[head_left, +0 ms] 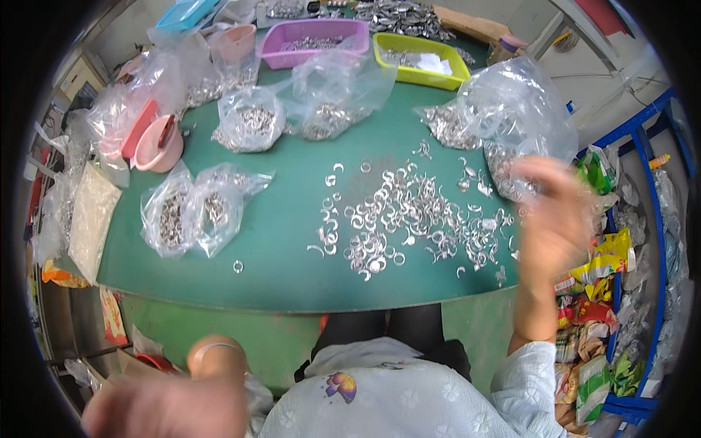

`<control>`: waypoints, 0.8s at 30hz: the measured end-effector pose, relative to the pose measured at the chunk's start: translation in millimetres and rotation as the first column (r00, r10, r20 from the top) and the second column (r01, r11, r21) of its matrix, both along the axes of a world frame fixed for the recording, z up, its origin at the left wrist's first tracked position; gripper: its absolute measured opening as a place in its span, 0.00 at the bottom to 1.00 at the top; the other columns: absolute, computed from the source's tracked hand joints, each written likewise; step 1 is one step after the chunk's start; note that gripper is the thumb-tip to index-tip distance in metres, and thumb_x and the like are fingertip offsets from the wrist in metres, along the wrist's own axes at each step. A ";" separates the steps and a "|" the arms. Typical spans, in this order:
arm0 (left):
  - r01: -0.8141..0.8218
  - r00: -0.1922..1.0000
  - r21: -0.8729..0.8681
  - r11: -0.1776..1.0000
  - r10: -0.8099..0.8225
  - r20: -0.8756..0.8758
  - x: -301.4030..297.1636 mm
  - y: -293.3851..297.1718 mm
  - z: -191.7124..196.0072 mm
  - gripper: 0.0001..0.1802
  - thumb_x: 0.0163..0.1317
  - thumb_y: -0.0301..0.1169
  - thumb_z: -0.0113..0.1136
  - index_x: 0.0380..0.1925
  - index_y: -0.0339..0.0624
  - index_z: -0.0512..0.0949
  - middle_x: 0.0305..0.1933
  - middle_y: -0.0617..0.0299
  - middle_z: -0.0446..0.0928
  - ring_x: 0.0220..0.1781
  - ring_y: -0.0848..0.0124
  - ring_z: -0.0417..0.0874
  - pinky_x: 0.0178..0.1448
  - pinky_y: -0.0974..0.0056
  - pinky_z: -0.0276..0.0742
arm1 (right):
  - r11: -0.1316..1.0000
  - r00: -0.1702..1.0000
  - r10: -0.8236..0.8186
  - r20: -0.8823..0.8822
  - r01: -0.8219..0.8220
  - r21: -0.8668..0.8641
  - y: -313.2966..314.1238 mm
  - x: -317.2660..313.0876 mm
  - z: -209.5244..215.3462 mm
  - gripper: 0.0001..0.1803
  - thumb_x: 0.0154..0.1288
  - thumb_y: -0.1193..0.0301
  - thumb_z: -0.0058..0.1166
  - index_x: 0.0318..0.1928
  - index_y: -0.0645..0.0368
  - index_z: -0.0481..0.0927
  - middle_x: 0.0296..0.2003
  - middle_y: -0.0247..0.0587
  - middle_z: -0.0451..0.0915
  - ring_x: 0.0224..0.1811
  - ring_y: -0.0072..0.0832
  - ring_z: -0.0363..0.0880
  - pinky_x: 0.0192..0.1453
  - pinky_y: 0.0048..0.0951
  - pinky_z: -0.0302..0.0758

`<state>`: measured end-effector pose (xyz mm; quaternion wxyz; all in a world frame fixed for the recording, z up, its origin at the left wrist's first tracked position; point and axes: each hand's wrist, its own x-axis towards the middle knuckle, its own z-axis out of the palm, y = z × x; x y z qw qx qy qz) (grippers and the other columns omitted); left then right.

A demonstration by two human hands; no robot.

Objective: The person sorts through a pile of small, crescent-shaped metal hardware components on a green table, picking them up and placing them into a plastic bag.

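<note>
Far left, a white bag (91, 219) lies at the table (292, 241) edge, clear bags piled beyond it. A pink bowl (159, 146) sits just right of those, tilted, with a red piece against it. Near it, two clear bags of metal parts (193, 212) lie touching each other; one loose ring (238, 266) sits just near of them.

Left hand (168, 405) is low at the near-left, below the table edge, blurred; fingers look curled, but whether it holds anything cannot be told. A tan round thing (215, 354) shows just behind it.

Mid table, far side: more clear bags with metal parts (252, 120), then a purple tray (314, 40) and a yellow tray (420, 58), both with parts inside.

Centre to right: a spread of loose silver rings (409, 219) on the green surface, thickest in the middle, thinning toward the far side.

Right hand (555, 219) is raised over the right table edge, just right of the rings, blurred; fingers partly curled, its grip cannot be told. A big crumpled clear bag (511, 109) lies behind it, touching or overlapping it in view.

Far right, coloured packets (606, 277) fill a blue rack (661, 241).
</note>
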<state>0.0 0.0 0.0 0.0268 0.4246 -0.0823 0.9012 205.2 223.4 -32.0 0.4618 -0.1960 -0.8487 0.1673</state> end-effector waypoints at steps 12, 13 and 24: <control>-0.855 0.494 -0.511 -0.091 -0.448 -0.746 61.3 97.9 -229.5 0.20 0.53 0.25 0.58 0.48 0.46 0.73 0.66 0.57 0.58 0.68 0.51 0.55 0.65 0.35 0.47 | 0.989 0.791 -0.040 0.610 0.118 -0.088 83.8 -56.4 -187.9 0.12 0.45 0.73 0.63 0.35 0.54 0.80 0.35 0.35 0.72 0.42 0.34 0.68 0.46 0.37 0.62; -0.852 0.501 -0.514 -0.098 -0.434 -0.749 62.3 97.7 -233.5 0.19 0.53 0.25 0.58 0.47 0.46 0.74 0.65 0.56 0.59 0.68 0.50 0.55 0.65 0.35 0.48 | 0.992 0.781 -0.058 0.621 0.117 -0.055 81.4 -56.9 -185.9 0.13 0.46 0.73 0.63 0.35 0.55 0.80 0.35 0.36 0.72 0.42 0.34 0.68 0.45 0.37 0.61; -0.797 0.601 -0.592 -0.116 -0.238 -0.763 63.6 99.9 -242.0 0.11 0.52 0.19 0.57 0.38 0.37 0.76 0.56 0.51 0.69 0.63 0.51 0.63 0.66 0.44 0.54 | 0.992 0.908 -0.051 0.417 -0.003 0.129 84.8 -54.5 -189.8 0.06 0.48 0.72 0.57 0.29 0.59 0.76 0.35 0.39 0.72 0.43 0.35 0.68 0.50 0.44 0.61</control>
